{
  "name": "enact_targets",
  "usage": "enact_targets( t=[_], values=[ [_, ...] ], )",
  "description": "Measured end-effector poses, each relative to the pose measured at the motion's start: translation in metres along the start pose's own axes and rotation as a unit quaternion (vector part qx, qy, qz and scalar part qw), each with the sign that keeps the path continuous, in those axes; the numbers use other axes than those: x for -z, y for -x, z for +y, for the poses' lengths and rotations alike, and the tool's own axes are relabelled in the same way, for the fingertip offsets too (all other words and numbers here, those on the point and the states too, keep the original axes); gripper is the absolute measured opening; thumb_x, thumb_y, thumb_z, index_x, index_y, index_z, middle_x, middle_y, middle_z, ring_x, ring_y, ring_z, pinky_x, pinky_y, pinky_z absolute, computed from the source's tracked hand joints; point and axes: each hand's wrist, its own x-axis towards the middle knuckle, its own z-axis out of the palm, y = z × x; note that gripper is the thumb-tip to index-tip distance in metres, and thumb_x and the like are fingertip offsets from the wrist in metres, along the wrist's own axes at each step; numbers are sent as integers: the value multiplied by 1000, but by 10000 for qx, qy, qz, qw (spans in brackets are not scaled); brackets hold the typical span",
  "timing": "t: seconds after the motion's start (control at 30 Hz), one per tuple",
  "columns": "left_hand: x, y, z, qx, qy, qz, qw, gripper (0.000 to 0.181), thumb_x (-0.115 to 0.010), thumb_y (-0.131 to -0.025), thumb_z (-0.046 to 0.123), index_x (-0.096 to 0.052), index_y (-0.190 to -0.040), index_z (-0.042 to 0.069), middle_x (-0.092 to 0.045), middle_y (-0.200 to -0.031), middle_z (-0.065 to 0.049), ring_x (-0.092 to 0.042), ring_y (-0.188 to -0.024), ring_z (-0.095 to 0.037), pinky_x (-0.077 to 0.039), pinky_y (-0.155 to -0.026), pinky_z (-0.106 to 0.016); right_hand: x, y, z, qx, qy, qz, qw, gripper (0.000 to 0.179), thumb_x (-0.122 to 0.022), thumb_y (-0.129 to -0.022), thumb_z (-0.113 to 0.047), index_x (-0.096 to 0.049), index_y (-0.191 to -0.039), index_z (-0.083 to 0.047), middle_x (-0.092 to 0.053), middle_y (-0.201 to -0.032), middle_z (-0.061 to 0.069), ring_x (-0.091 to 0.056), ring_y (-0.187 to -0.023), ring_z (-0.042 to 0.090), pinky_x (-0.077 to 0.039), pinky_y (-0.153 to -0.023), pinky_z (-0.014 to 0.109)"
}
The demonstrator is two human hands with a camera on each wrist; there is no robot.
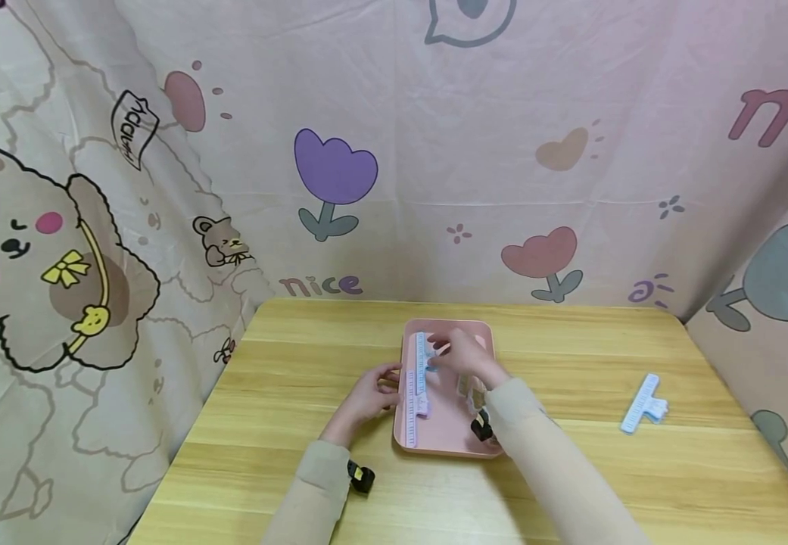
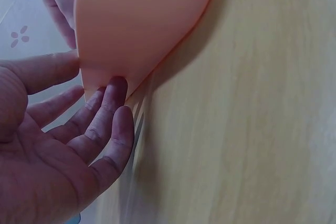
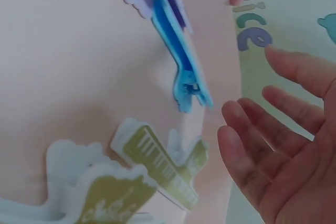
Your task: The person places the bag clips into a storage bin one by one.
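Observation:
A shallow pink tray (image 1: 444, 431) stands on the table. Along its left side lie a purple ruler-edged clip (image 1: 410, 412) and a blue ruler-edged clip (image 1: 421, 356). My left hand (image 1: 369, 397) touches the tray's left side, its fingers (image 2: 116, 90) against the outer wall. Over the tray's upper part hovers my right hand (image 1: 465, 356), close to the blue clip. In the right wrist view the right hand (image 3: 286, 150) has loosely bent fingers with nothing between them, apart from the blue clip (image 3: 178, 51). Olive-and-white clips (image 3: 157, 161) lie in the tray, partly hidden by my right arm in the head view.
Another blue ruler-edged clip (image 1: 642, 405) lies on the wooden table (image 1: 564, 341), well to the right of the tray. Printed cloth (image 1: 421, 151) hangs behind and beside the table. Each wrist carries a small black camera (image 1: 361, 478).

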Motion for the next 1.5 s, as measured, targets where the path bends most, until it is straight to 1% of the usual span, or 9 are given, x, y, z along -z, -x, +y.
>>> enact_targets(
  t=[0.33, 0.47, 0.57, 0.7, 0.83, 1.1, 1.27, 1.37, 1.5],
  values=[
    [0, 0, -2, 16, 30, 6, 10000, 67, -66, -82, -10, -41, -144, -4, -53, -124, -23, -62, -98, -30, -56, -77, -37, 11, 23, 3, 554, -393, -41, 9977, 46, -77, -85, -9, -60, -126, 3, -65, -111, 20, -65, -94, 28, -56, -83, 35],
    [0, 0, -2, 4, 19, 9, 10000, 66, -66, -82, -10, -42, -143, -4, -53, -124, -23, -62, -99, -30, -56, -77, -37, 18, 37, 6, 777, -543, 98, 9955, 46, -76, -86, -10, -59, -125, 6, -63, -110, 24, -65, -92, 28, -55, -84, 39],
    [1, -1, -2, 4, 27, 23, 10000, 65, -67, -83, -10, -42, -143, -4, -54, -124, -23, -62, -99, -30, -56, -76, -37, 25, 48, 12, 757, -656, 250, 9947, 47, -75, -85, -9, -58, -125, 7, -62, -111, 25, -64, -92, 30, -55, -83, 40],
    [1, 0, -1, -43, 71, 20, 10000, 65, -67, -84, -10, -41, -143, -6, -53, -124, -25, -62, -100, -34, -56, -77, -39, 35, 63, 20, 568, -758, 422, 9946, 48, -75, -85, -8, -57, -127, 6, -62, -112, 25, -64, -94, 30, -55, -82, 39],
    [0, 3, 6, -46, 97, -11, 9999, 64, -65, -84, -12, -40, -143, -8, -51, -126, -29, -60, -104, -42, -56, -79, -42, 48, 80, 30, 492, -841, 630, 9932, 49, -75, -85, -7, -56, -129, 5, -61, -114, 25, -65, -94, 31, -55, -79, 37],
    [1, 0, 0, -10, 14, 35, 10000, 65, -68, -83, -9, -43, -143, -4, -54, -124, -22, -61, -101, -33, -56, -79, -39, 82, 113, 60, 29, -601, 1187, 9911, 53, -74, -88, -16, -53, -133, 4, -60, -118, 22, -64, -98, 33, -55, -77, 31],
    [1, 1, 0, 50, 3, 42, 10000, 65, -68, -82, -8, -44, -143, -2, -54, -124, -20, -61, -101, -31, -56, -80, -37, 103, 138, 78, -329, -341, 1329, 9900, 58, -72, -91, -22, -49, -137, 2, -57, -123, 23, -63, -103, 36, -54, -77, 26],
    [1, 0, 0, 23, 23, 44, 10000, 65, -68, -83, -8, -44, -143, -2, -54, -124, -20, -62, -101, -31, -56, -79, -37, 114, 153, 87, -482, -204, 1384, 9890, 60, -70, -92, -23, -46, -141, 3, -53, -128, 27, -60, -108, 40, -54, -79, 32],
    [1, -1, -1, -60, 80, 13, 9999, 64, -67, -83, -10, -43, -142, -4, -54, -123, -22, -62, -100, -32, -56, -77, -39, 126, 170, 101, -727, 35, 1493, 9861, 66, -68, -94, -25, -39, -145, 4, -47, -136, 31, -52, -117, 46, -51, -87, 50]
  ],
)
